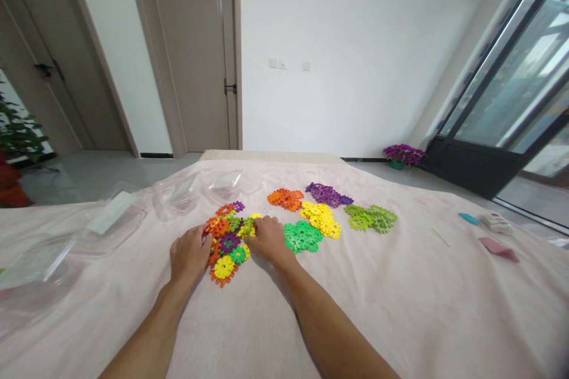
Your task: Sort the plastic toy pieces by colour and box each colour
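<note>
A mixed heap of plastic snowflake pieces in orange, yellow, green and purple lies on a pale pink cloth. My left hand rests at the heap's left edge, fingers curled against the orange pieces. My right hand sits at the heap's right edge, fingers curled onto a yellow-green piece. Sorted piles lie to the right: orange, purple, yellow, dark green and light green.
Clear plastic containers and lids lie at the left of the cloth. Small items, teal, white and pink, lie at the far right. Doors, a potted plant and a glass sliding door surround the table.
</note>
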A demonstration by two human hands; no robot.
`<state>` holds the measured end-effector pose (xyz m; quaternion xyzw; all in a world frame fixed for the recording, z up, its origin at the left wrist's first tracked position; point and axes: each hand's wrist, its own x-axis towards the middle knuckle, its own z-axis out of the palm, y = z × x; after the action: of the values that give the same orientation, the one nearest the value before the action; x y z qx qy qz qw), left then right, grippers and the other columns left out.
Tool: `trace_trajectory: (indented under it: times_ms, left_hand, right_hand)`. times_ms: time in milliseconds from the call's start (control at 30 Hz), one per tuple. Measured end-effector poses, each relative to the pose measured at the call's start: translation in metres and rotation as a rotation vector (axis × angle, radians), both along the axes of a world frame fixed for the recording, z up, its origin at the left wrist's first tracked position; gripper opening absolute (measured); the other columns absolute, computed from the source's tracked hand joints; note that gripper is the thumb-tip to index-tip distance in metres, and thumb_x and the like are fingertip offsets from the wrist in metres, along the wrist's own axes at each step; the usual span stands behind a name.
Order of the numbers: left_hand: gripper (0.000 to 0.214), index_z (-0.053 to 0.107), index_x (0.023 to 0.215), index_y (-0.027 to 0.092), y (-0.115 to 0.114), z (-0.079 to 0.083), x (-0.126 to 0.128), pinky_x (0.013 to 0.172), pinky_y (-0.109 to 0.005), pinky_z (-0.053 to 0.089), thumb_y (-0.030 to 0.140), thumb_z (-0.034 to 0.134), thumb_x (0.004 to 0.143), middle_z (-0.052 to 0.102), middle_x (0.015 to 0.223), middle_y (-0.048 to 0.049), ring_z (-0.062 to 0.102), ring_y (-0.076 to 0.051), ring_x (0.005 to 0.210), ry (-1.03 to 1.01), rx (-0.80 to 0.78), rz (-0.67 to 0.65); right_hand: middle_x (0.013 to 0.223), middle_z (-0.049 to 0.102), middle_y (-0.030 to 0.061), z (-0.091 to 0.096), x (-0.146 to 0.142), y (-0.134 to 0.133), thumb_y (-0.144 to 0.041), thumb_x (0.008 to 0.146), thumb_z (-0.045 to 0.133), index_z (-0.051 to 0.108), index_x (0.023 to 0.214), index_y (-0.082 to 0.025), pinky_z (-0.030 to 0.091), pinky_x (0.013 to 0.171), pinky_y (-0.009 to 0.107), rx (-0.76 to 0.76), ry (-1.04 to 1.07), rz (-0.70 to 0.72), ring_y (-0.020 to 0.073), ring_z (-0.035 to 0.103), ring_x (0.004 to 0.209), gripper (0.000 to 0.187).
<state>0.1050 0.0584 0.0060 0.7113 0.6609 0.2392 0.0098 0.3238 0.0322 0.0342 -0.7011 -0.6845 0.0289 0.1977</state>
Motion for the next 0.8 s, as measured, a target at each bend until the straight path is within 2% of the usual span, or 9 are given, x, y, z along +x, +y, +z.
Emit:
trace_trajectory:
  times_ms: [100,200,300,400,567,667,800]
  left_hand:
    - [0.044,0.063,0.128,0.021,0.000,0.000,0.000,0.102,-0.039,0.039,0.037,0.035,0.097,0.068,0.128,-0.0104,0.061,-0.026,0.120,0.001,-0.002,0.004]
    - [0.044,0.063,0.127,0.021,0.000,0.000,-0.001,0.102,-0.040,0.039,0.037,0.035,0.098,0.068,0.128,-0.0104,0.061,-0.026,0.119,0.002,-0.001,-0.001]
    - [0.045,0.063,0.128,0.020,0.001,-0.001,-0.001,0.103,-0.041,0.038,0.037,0.034,0.098,0.068,0.129,-0.0103,0.060,-0.026,0.121,0.000,-0.003,-0.005]
    - [0.045,0.062,0.129,0.020,0.001,-0.002,-0.001,0.104,-0.040,0.038,0.037,0.034,0.098,0.067,0.130,-0.0101,0.059,-0.026,0.121,-0.002,-0.010,0.001]
    - [0.046,0.062,0.129,0.019,0.002,-0.002,-0.001,0.103,-0.041,0.039,0.037,0.033,0.098,0.067,0.130,-0.0106,0.060,-0.026,0.120,0.013,-0.014,-0.004]
    - [0.047,0.061,0.130,0.019,0.002,-0.003,-0.002,0.103,-0.041,0.038,0.038,0.032,0.098,0.067,0.130,-0.0112,0.060,-0.027,0.119,0.021,-0.025,0.002]
    - [0.049,0.060,0.132,0.019,0.002,-0.004,-0.002,0.105,-0.044,0.038,0.039,0.030,0.098,0.065,0.134,-0.0117,0.058,-0.029,0.122,0.018,-0.040,0.001]
  right_hand:
    - [0.105,0.068,0.0091,0.000,-0.001,0.001,-0.049,0.079,0.071,0.071,0.103,-0.024,0.038,0.080,0.034,-0.017,0.030,-0.008,0.0267,0.056,0.100,0.035]
    - [0.105,0.068,0.0093,0.000,-0.001,0.002,-0.055,0.073,0.075,0.070,0.105,-0.022,0.038,0.079,0.034,0.005,0.091,-0.027,0.0269,0.057,0.098,0.045]
    - [0.103,0.069,0.0072,0.000,-0.001,0.004,-0.039,0.073,0.076,0.068,0.104,-0.022,0.038,0.078,0.032,0.049,0.139,-0.025,0.0248,0.057,0.096,0.036]
    - [0.096,0.071,0.0033,-0.001,0.000,0.006,-0.021,0.076,0.069,0.068,0.099,-0.022,0.038,0.075,0.028,0.052,0.255,0.018,0.0203,0.059,0.092,0.023]
    - [0.090,0.071,-0.0017,-0.003,0.005,0.012,-0.012,0.074,0.065,0.067,0.105,-0.022,0.039,0.069,0.024,0.018,0.499,0.076,0.0149,0.062,0.081,0.033]
    - [0.083,0.067,-0.0030,0.000,0.022,0.020,-0.010,0.073,0.065,0.066,0.109,-0.021,0.042,0.070,0.025,0.074,0.609,0.041,0.0143,0.062,0.078,0.038]
    - [0.082,0.065,-0.0018,0.006,0.069,0.027,-0.014,0.073,0.064,0.067,0.110,-0.018,0.047,0.074,0.027,0.225,0.687,-0.110,0.0156,0.061,0.078,0.038]
